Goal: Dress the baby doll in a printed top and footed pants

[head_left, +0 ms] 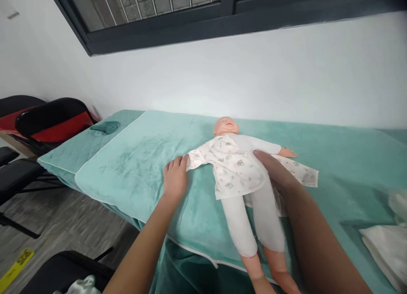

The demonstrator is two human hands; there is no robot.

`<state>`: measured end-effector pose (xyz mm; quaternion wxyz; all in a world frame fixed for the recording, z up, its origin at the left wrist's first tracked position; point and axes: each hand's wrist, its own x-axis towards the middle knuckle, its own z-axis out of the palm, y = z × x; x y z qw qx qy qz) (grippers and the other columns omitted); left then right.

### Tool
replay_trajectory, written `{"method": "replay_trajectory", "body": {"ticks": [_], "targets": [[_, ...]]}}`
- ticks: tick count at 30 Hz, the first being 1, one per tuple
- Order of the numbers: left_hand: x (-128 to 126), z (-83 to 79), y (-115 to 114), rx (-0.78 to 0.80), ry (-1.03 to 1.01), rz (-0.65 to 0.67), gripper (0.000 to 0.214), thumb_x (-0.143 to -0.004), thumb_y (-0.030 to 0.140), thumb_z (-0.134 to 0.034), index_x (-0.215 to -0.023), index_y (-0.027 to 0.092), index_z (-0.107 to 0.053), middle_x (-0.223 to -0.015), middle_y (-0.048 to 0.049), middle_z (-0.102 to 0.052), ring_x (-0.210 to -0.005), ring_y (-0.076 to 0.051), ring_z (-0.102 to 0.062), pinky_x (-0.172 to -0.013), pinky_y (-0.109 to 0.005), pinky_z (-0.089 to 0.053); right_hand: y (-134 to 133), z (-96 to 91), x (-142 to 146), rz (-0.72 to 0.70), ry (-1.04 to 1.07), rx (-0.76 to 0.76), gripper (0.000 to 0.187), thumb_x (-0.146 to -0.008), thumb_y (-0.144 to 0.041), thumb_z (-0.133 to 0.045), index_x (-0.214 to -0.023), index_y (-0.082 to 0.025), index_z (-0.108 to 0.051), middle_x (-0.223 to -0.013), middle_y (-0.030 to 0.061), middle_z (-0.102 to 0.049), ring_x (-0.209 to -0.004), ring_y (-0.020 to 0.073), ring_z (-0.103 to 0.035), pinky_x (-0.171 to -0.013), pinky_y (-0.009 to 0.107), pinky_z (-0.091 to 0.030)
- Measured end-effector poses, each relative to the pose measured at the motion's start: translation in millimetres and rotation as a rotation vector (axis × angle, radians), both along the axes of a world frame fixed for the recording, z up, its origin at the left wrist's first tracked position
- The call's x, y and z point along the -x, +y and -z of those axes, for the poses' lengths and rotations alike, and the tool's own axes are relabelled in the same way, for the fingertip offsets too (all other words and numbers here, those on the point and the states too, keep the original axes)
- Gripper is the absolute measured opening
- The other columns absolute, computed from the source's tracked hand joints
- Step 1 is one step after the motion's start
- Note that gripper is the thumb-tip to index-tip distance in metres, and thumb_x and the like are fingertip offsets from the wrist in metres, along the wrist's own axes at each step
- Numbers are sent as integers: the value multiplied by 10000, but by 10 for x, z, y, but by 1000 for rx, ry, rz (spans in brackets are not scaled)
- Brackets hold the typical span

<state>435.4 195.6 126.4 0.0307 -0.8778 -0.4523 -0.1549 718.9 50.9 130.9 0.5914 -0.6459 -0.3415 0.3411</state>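
Observation:
A baby doll [226, 126] lies on its back on the teal-covered bed, head toward the wall. It has a white body and limb covering, with pinkish head, hand and feet. A white baby shirt [237, 162] with small animal prints lies over its chest, with one sleeve on the doll's arm at the left of the picture. My left hand [176, 175] is closed on that sleeve's cuff. My right hand [270, 166] is at the doll's other side, thumb on its torso by the shirt's edge, its other fingers hidden. The shirt's other sleeve [302, 171] lies flat beneath the doll's bare-handed arm.
The teal bed cover [133, 158] has a face hole at its left end. Black and red chairs [57, 120] stand at the left. White cloth or plastic [386, 247] lies at the right edge. Behind the bed are a white wall [254, 77] and a dark window frame [178, 26].

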Motion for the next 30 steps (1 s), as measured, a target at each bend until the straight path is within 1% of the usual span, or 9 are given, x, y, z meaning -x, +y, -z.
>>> {"method": "replay_trajectory", "body": {"ticks": [4, 7, 11, 15, 19, 22, 25, 27, 30], "targets": [[-113, -131, 170, -50, -50, 20, 489, -950, 104, -360, -1377, 221, -569, -1356, -96, -633, -1213, -278, -590, -1033, -420, -436, 49, -31, 134, 8, 160, 5, 458, -802, -490, -741, -1191, -259, -673, -1311, 64, -691, -1198, 308, -643, -950, 391, -570], [-125, -185, 289, -44, -148, 14, 455, -961, 130, -360, -1327, 224, -615, -1326, -74, -658, -1194, -266, -606, -997, -390, -465, 101, 0, 151, 0, 219, -24, 493, -776, -434, -769, -1214, -241, -652, -1284, 81, -701, -1160, 295, -662, -926, 371, -575], [-14, -181, 398, 116, -195, -55, 446, -961, 158, -357, -1291, 247, -644, -1325, -46, -666, -1173, -263, -631, -959, -379, -498, 124, 60, 101, -33, 239, -21, 483, -773, -451, -768, -1196, -242, -666, -1227, 81, -722, -1103, 283, -683, -903, 361, -575], [155, -119, 423, 263, -180, -42, 434, -930, 274, -502, -1354, 261, -591, -1379, -48, -634, -1217, -250, -616, -978, -353, -507, 128, 90, 80, 23, 100, 28, 508, -800, -545, -720, -1208, -245, -675, -1318, 71, -679, -1179, 299, -634, -1010, 412, -506], [235, -95, 394, 159, -52, -56, 435, -934, 289, -503, -1360, 258, -583, -1340, -71, -648, -1176, -286, -623, -937, -400, -512, 127, 80, 89, 168, -203, 93, 463, -853, -610, -614, -1074, -222, -735, -1266, 61, -703, -1228, 325, -582, -1107, 456, -386], [213, -145, 410, 23, 19, -12, 450, -930, 193, -455, -1358, 233, -588, -1309, -88, -652, -1157, -291, -611, -921, -404, -492, 112, 66, 88, 147, -266, 99, 466, -896, -618, -531, -975, -212, -747, -1117, 50, -747, -1137, 314, -619, -1052, 441, -421], [183, -196, 495, -103, 30, -1, 514, -908, 113, -423, -1385, 227, -574, -1340, -98, -628, -1184, -290, -583, -935, -407, -465, 96, 72, 75, 102, -180, 67, 446, -874, -610, -574, -983, -210, -737, -1035, 41, -752, -1027, 278, -650, -940, 385, -494], [190, -186, 573, -114, 31, -17, 534, -911, 99, -400, -1400, 235, -564, -1362, -99, -617, -1197, -295, -575, -933, -418, -460, 90, 83, 71, 54, -66, 51, 434, -834, -595, -643, -1018, -209, -720, -974, 40, -746, -913, 247, -666, -810, 348, -541], [240, -99, 653, -9, 32, -90, 563, -890, 64, -370, -1392, 216, -574, -1379, -113, -610, -1218, -322, -568, -931, -452, -470, 84, 93, 83, -40, 116, 30, 435, -795, -547, -726, -1075, -217, -682, -945, 43, -723, -797, 203, -665, -681, 308, -564]]}}
